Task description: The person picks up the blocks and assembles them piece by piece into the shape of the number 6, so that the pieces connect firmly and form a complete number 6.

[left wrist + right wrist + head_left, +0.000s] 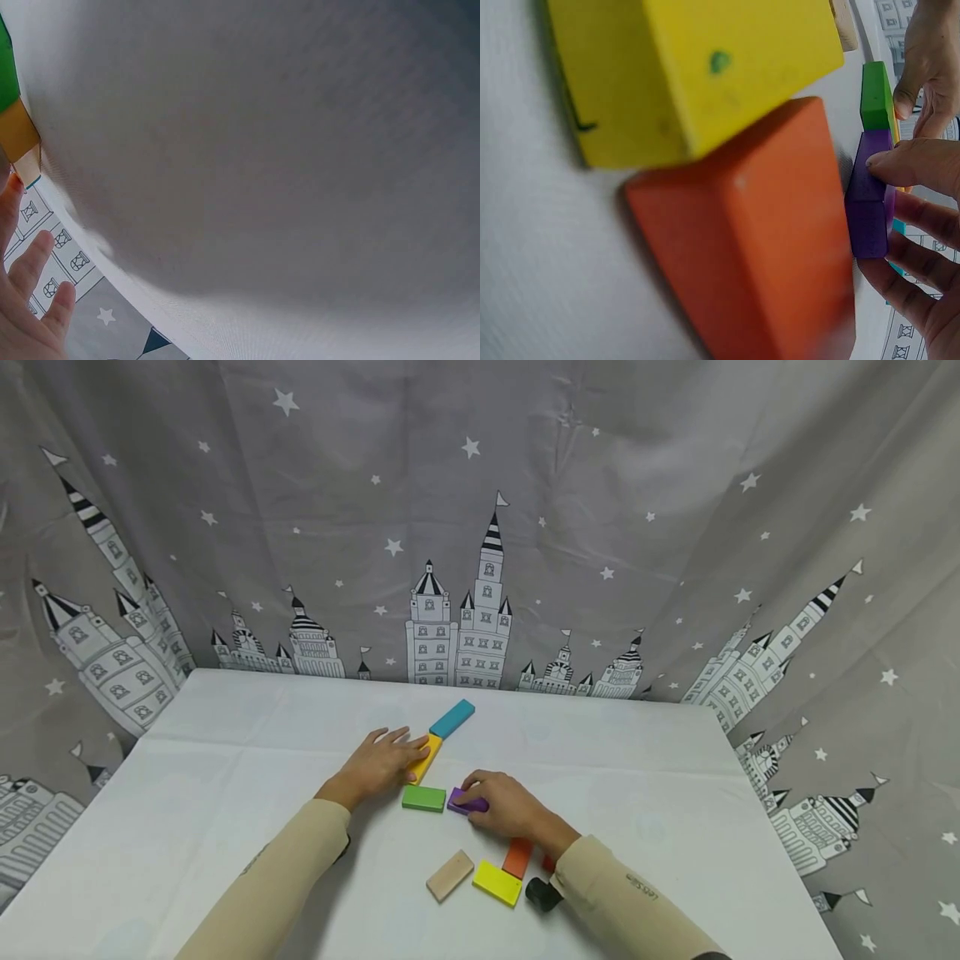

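My left hand [378, 764] touches the left side of an amber block [427, 760] with its thumb and a finger, the other fingers spread and fairly straight. Past the amber block's far end lies a blue block [452, 718], set along the same slanting line. A green block [423, 799] lies crosswise at the near end. My right hand [510, 810] pinches a purple block [868, 225] between thumb and fingers. That purple block stands end-on to the green one, close to its right end, in the head view.
Nearer the body lie a plain wooden block [450, 876], a yellow block [498, 883] and an orange-red block [517, 857]. A dark round piece [543, 894] and a red piece [549, 863] sit beside the right sleeve. A patterned grey curtain [600, 527] hangs behind the white table [637, 760].
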`<state>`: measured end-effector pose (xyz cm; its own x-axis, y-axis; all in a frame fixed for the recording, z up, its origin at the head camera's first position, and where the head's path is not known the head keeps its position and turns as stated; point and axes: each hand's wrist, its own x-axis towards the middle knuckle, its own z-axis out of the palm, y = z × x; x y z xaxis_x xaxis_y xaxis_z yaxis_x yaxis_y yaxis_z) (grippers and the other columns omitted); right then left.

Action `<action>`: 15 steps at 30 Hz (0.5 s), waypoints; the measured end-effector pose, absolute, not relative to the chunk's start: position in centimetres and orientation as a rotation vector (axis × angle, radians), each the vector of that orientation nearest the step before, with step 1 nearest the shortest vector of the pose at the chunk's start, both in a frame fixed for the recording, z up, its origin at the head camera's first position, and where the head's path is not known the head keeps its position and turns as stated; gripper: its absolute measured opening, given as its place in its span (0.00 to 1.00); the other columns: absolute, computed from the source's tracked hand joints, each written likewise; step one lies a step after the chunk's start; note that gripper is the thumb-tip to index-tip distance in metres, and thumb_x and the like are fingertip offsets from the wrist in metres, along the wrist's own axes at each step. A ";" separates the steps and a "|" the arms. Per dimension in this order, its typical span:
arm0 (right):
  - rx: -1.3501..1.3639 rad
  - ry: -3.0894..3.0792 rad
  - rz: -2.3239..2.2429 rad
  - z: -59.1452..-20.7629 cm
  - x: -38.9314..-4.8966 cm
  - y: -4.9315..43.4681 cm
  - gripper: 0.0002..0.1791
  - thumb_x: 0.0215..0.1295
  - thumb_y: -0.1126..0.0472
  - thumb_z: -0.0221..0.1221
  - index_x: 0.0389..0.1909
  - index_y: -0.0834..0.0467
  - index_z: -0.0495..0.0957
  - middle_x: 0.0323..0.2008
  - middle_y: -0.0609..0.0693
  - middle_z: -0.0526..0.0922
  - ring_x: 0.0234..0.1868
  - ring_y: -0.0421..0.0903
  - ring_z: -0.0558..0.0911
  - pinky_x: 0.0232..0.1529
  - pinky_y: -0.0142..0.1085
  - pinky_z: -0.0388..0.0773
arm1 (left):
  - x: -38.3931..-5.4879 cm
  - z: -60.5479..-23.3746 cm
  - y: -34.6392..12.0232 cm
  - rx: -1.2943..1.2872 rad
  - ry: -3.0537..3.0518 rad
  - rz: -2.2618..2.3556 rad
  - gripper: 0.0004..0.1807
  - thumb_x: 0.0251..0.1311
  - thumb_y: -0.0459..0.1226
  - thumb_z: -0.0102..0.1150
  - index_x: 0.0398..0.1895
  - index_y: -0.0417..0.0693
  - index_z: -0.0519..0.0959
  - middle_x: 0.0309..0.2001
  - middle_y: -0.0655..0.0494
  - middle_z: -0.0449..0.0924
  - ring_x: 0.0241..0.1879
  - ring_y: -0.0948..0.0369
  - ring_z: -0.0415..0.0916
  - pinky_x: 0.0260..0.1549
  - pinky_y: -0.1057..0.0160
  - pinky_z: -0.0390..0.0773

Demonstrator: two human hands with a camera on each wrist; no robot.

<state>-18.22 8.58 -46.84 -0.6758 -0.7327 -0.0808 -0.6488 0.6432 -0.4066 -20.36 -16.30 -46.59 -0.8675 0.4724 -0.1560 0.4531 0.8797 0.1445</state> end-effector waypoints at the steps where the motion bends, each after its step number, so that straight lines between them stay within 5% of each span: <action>1: -1.120 2.628 -0.511 -46.8 -18.2 8.5 0.17 0.62 0.59 0.63 0.53 0.50 0.83 0.54 0.47 0.78 0.53 0.46 0.77 0.61 0.42 0.72 | -20.4 -46.6 -16.3 0.710 2.864 0.152 0.31 0.61 0.46 0.58 0.68 0.50 0.68 0.71 0.54 0.63 0.71 0.45 0.53 0.68 0.39 0.51; 15: -1.099 2.634 -0.506 -46.9 -18.2 8.2 0.17 0.62 0.56 0.65 0.53 0.50 0.83 0.53 0.47 0.78 0.53 0.46 0.77 0.59 0.41 0.73 | -20.3 -46.7 -16.3 0.718 2.869 0.166 0.31 0.61 0.45 0.58 0.68 0.50 0.69 0.71 0.54 0.63 0.71 0.45 0.53 0.68 0.39 0.51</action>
